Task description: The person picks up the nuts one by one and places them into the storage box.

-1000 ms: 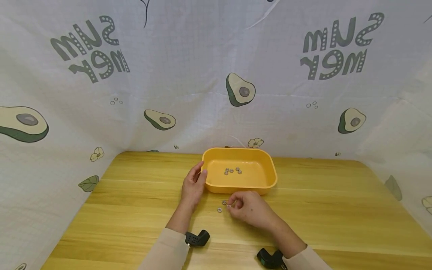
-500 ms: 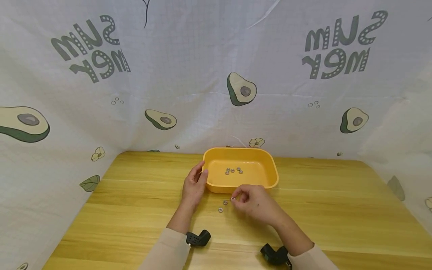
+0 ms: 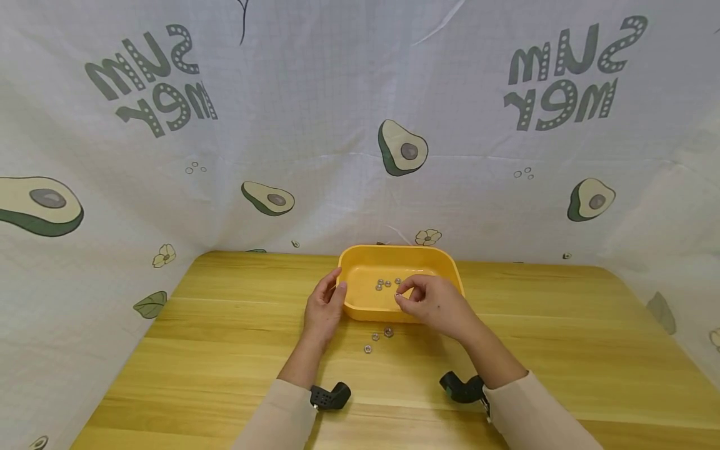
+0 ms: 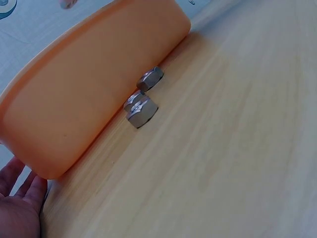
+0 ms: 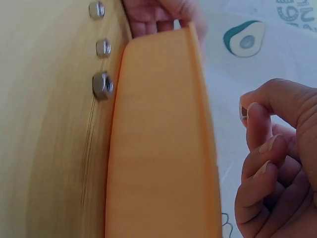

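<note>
My right hand point(image 3: 439, 304) is raised over the front part of a yellow plastic bin point(image 3: 362, 314), pinching a small metal nut point(image 5: 243, 112) between thumb and index finger. The other right fingers are curled, clear of the bin wall in the right wrist view. At the bin's left end, my left hand point(image 3: 324, 309) holds the side, thumb at the rim and fingers along the outer wall. Three hex nuts lie on the table before the bin: a larger nut point(image 3: 388, 332), a smaller nut point(image 3: 375, 336) and another smaller nut point(image 3: 368, 349).
Several nuts lie on the bin floor, including one nut point(image 3: 388, 284); my right hand covers part of that floor. A wooden table point(image 3: 242, 350) carries everything. Behind it hangs a white cloth point(image 3: 326, 125) printed with avocados, close to the bin's back.
My right hand has lifted the pinched nut off the table, up and forward over the bin. The larger nut on the table has come into sight. My left hand has stayed at the bin.
</note>
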The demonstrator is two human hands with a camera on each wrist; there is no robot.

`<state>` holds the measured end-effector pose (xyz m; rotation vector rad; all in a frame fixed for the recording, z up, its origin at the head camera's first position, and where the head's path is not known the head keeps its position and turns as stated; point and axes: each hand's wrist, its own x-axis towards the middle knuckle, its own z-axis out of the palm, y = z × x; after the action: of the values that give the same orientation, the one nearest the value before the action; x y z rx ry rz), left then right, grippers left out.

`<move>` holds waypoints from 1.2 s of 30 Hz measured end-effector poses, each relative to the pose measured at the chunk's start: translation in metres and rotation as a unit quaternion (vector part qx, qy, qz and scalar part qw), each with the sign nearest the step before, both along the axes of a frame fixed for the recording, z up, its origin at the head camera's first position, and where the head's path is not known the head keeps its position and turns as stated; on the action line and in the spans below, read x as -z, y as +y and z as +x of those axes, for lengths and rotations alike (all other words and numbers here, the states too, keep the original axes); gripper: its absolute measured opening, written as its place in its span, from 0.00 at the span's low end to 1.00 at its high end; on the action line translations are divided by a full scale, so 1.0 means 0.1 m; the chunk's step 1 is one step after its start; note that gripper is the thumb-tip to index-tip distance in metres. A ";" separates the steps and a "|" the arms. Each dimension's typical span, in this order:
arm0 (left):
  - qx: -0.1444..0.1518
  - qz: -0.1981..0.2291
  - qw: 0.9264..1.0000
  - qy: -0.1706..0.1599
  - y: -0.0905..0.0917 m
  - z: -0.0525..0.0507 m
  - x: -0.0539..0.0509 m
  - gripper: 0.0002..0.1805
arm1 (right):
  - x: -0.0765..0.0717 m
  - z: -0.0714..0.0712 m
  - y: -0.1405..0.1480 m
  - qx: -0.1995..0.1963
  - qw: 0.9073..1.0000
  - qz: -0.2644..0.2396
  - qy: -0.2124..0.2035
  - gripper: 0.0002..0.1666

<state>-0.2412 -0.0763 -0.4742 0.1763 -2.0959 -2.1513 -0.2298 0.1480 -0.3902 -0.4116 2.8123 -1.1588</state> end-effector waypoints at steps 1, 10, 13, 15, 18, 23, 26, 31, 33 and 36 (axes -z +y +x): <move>0.000 0.001 1.000 0.003 0.00 0.00 0.00 0.24 | 0.00 -0.04 0.00 0.000 1.000 0.001 0.001 0.05; 0.005 0.006 1.000 0.007 -0.02 -0.01 0.02 0.24 | 0.13 -0.41 -0.03 0.019 1.000 0.022 -0.010 0.09; 0.005 0.007 1.000 0.009 -0.02 -0.02 0.02 0.24 | 0.16 -0.49 -0.06 0.019 0.999 0.023 -0.022 0.09; 0.004 0.006 1.000 0.011 -0.01 -0.01 0.02 0.24 | 0.18 -0.54 -0.07 0.019 0.999 0.019 -0.035 0.09; 0.003 0.006 1.000 0.010 -0.01 -0.02 0.02 0.24 | 0.21 -0.60 -0.08 0.024 0.998 0.009 -0.052 0.09; 0.002 0.008 1.000 0.008 -0.01 -0.02 0.02 0.24 | 0.26 -0.67 -0.09 0.032 0.997 0.002 -0.075 0.09; 0.003 0.007 1.000 0.010 -0.01 -0.01 0.01 0.24 | 0.28 -0.69 -0.10 0.033 0.996 0.005 -0.083 0.09; 0.003 0.005 1.000 0.011 -0.01 -0.02 0.02 0.24 | 0.30 -0.69 -0.11 0.025 0.996 0.015 -0.082 0.09; 0.002 0.005 1.000 0.009 -0.02 -0.02 0.03 0.24 | 0.31 -0.69 -0.12 0.021 0.996 0.016 -0.087 0.09; 0.002 0.004 1.000 0.008 -0.01 -0.02 0.03 0.24 | 0.31 -0.69 -0.12 0.016 0.995 0.015 -0.099 0.10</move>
<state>-0.2434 -0.0778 -0.4771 0.1561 -2.0819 -2.1566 -0.2986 0.1361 -0.4215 -0.2353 2.6712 -1.0953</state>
